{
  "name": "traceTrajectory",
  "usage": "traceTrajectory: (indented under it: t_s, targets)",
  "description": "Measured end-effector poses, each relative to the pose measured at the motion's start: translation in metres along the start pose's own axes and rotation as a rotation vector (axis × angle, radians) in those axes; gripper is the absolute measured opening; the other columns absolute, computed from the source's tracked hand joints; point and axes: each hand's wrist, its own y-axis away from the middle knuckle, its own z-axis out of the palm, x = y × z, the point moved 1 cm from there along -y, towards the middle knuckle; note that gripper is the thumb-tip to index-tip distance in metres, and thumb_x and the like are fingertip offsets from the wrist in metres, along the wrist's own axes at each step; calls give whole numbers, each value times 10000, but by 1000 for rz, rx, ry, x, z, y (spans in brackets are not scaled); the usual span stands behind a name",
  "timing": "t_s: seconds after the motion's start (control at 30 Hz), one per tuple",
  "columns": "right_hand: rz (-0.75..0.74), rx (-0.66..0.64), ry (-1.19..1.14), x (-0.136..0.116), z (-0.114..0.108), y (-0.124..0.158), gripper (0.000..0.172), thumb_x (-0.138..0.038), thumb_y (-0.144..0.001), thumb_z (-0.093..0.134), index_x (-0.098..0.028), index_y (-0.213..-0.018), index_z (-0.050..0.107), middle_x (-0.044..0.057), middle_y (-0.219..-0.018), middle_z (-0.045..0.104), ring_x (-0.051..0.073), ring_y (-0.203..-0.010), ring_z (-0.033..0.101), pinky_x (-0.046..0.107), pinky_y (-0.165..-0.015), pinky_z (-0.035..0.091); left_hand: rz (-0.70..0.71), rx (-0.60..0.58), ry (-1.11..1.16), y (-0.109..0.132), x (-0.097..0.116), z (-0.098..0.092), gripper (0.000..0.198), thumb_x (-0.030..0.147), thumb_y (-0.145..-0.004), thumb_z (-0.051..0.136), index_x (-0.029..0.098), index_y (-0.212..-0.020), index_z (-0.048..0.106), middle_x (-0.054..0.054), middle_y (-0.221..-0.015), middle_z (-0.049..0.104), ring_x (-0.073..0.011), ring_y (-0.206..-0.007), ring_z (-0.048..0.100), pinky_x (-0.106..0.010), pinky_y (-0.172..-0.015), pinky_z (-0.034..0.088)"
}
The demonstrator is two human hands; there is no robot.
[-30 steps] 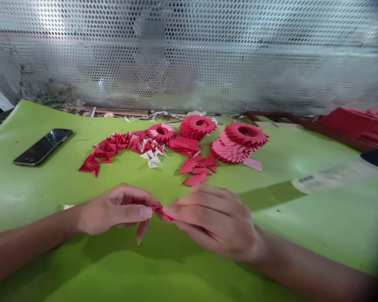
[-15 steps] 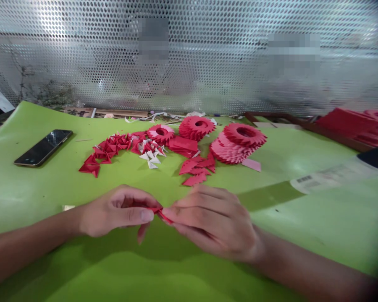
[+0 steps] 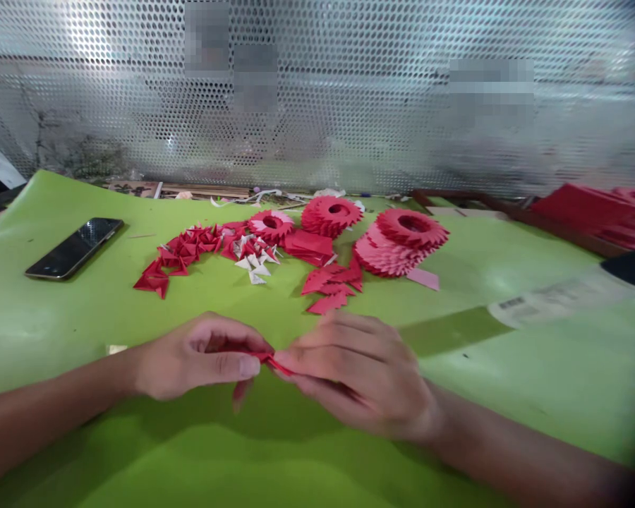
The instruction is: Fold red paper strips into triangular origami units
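My left hand and my right hand meet low over the green table cover, both pinched on one small red paper piece between their fingertips. Most of the piece is hidden by my fingers. Just beyond my right hand lie a few loose red folded triangles. Farther back a row of red and white folded triangles curves to the left.
A dark phone lies at the left. Red paper rings and a smaller ring stand stacked at the back centre. Red paper sheets sit at the far right. A perforated metal screen closes the back.
Both hands stay pinched on the red piece with only slight finger shifts. The view has barely moved.
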Motion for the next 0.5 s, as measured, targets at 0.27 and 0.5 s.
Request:
traceTrajectory:
  t_s: [0.27,0.5]
  targets:
    - [22,-5,2,0,1,0,73,-181,-955,622,-139,-958,683,8,-775,734,104,-644,626,251,-611,479,9,-9,-17,0,0,-1,167,277,-941,632,121,-965,687,21,-697,590,-87,-598,530,-188,-559,414]
    - [-33,-29,4,1,1,1,109,-181,-978,593,-122,-965,683,19,-781,747,99,-682,655,240,-623,479,8,8,-29,-1,-1,-1,182,292,-960,613,129,-971,694,19,-696,595,-71,-605,526,-160,-532,360]
